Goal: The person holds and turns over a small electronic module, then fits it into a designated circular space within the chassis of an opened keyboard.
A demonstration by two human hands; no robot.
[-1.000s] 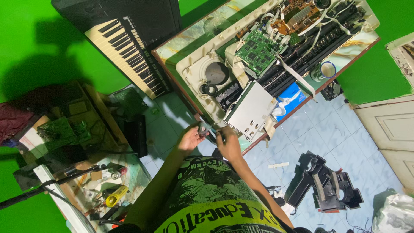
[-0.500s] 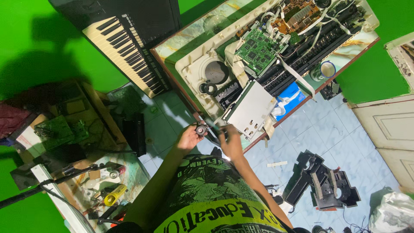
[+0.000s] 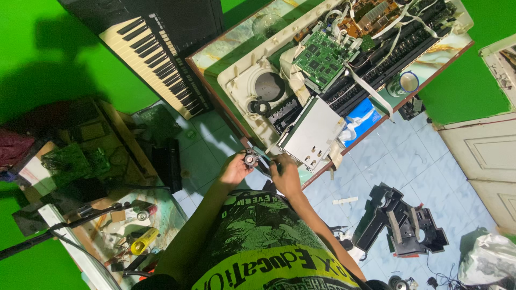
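Hands meet just off the near edge of the counter [image 3: 215, 80], seen from overhead. Left hand [image 3: 235, 169] is curled shut around a small round metal part [image 3: 250, 159], pinched at the fingertips. Right hand [image 3: 284, 174] is closed on a slim dark tool [image 3: 263, 161] whose tip reaches the round part; the exact kind of tool is too small to tell. Both hands hang over pale blue floor tiles [image 3: 419, 161], just beside the counter's near edge. On the counter lies an opened electronic keyboard with a cream plastic shell [image 3: 236, 86]. A grey metal box [image 3: 312, 134] sits at the near edge, closest to the hands. Beyond it are a round speaker recess [image 3: 269, 86], a green circuit board [image 3: 322, 56] and white ribbon cables [image 3: 371, 91]. A cup [image 3: 406, 82] stands near the counter's right edge. On the floor to the right rests a black plastic assembly [image 3: 400, 223]. To the left, a cluttered side bench [image 3: 107, 225] holds tools, and a second piano keyboard [image 3: 156, 59] leans against the green wall [image 3: 48, 53].
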